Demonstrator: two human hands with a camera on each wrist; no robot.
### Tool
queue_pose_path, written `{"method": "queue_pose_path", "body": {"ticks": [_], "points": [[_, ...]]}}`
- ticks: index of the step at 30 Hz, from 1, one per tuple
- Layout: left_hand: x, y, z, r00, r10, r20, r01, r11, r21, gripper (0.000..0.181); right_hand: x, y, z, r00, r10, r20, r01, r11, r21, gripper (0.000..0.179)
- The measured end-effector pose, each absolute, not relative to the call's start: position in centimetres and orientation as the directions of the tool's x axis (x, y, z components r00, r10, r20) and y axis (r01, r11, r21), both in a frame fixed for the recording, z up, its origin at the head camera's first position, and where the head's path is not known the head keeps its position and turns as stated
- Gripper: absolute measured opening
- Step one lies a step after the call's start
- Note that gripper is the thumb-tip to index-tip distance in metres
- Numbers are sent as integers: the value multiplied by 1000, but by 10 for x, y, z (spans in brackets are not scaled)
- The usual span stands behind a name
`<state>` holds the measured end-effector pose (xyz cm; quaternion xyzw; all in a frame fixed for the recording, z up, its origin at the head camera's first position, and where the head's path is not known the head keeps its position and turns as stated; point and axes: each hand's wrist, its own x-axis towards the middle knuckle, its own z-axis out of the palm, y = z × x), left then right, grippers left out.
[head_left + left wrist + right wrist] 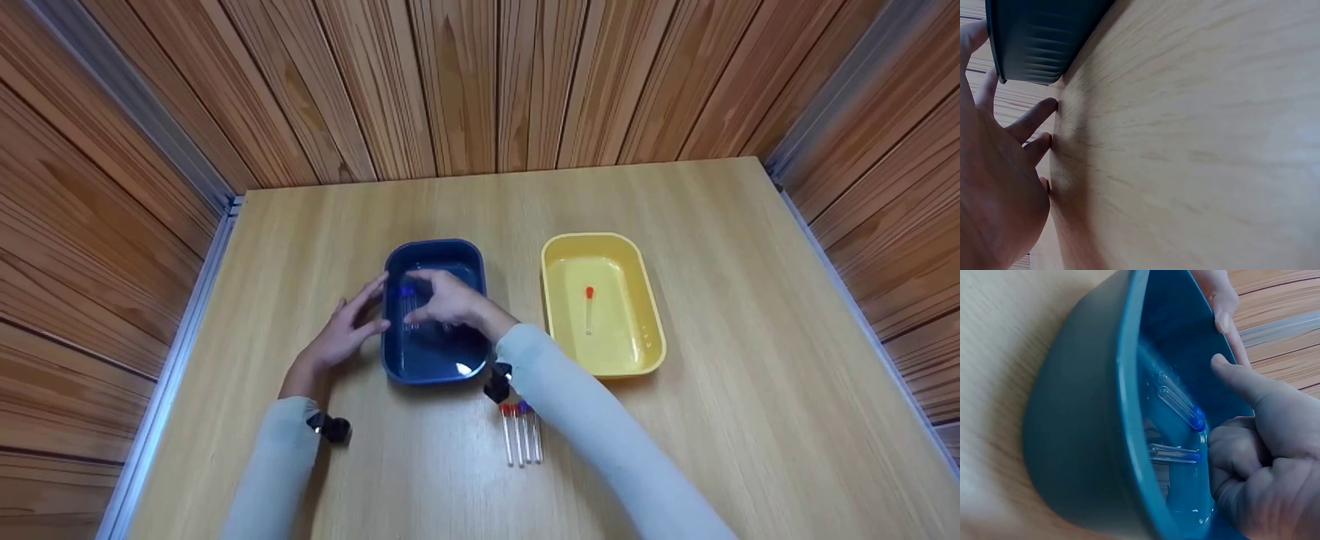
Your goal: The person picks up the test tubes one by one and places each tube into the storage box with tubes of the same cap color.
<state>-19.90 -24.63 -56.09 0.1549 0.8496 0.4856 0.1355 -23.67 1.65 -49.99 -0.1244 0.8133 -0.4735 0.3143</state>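
My right hand (450, 300) reaches over the dark blue tray (431, 371), with a gap between thumb and forefinger. In the right wrist view its thumb is stretched out and the other fingers bend down inside the tray, with no tube visible in them. Two clear test tubes (1179, 405) with blue caps lie side by side on the tray bottom, and a third blue-capped tube (1174, 453) lies apart from them. My left hand (346, 334) rests at the tray's left rim, fingers spread; in the left wrist view some fingertips (1049, 106) reach down beside the tray.
To the right stands a yellow tray (654, 330) with one red-capped tube (589, 311) in it. Several tubes (519, 439) with red and purple caps lie in a row on the wooden table (420, 465), close to my right sleeve. Wood-panelled walls (465, 90) enclose the table.
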Motion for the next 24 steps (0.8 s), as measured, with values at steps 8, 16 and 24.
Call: {"method": "queue_pose_path", "body": {"ticks": [8,16,24], "points": [[-198,-245,-560,-915,395,-81,128,475,871,77,-227,28,-500,-818,-517,-252,-14,457,-890,84],[-199,-246,-560,-917,386,-95,110,475,873,77,-216,31,-498,-849,-496,-182,-40,403,-914,84],[-200,-245,-560,-919,379,-104,97,476,874,77,-203,38,-499,-914,-395,-91,-80,396,-915,71]]}}
